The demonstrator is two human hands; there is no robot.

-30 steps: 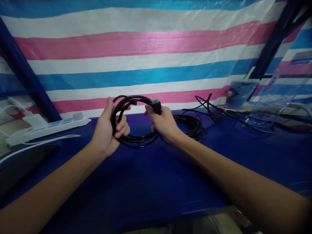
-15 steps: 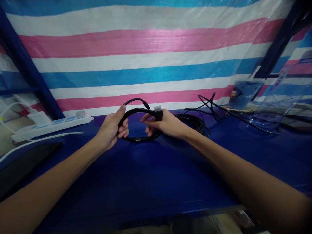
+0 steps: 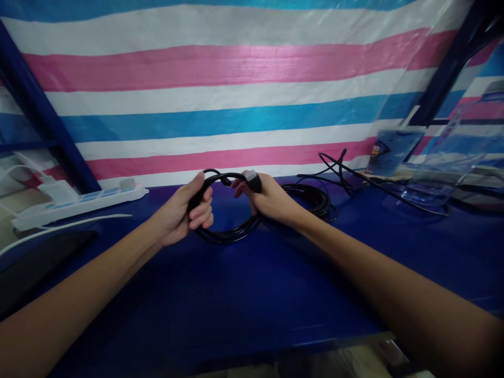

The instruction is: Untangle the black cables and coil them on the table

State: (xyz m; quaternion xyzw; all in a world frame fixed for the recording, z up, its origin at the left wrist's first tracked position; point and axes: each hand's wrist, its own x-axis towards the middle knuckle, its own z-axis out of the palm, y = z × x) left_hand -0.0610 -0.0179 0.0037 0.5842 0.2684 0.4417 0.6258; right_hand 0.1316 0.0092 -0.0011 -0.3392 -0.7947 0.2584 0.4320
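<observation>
A striped sheet behind a blue worktop; black cable looped between two hands.
The left hand grips the loops' left side; the right hand is part-curled at their right, beside the plug, its hold too hidden to tell; another coil lies just beyond; the step looks like gathering loops; the next move seems to call for a firm left grip while the right evens strands.

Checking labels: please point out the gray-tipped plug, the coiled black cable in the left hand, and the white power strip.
Gray-tipped plug (image 3: 256, 185): head view, its black housing.
Coiled black cable (image 3: 225, 240): head view, lower arc.
White power strip (image 3: 84, 208): head view, middle of front.
</observation>
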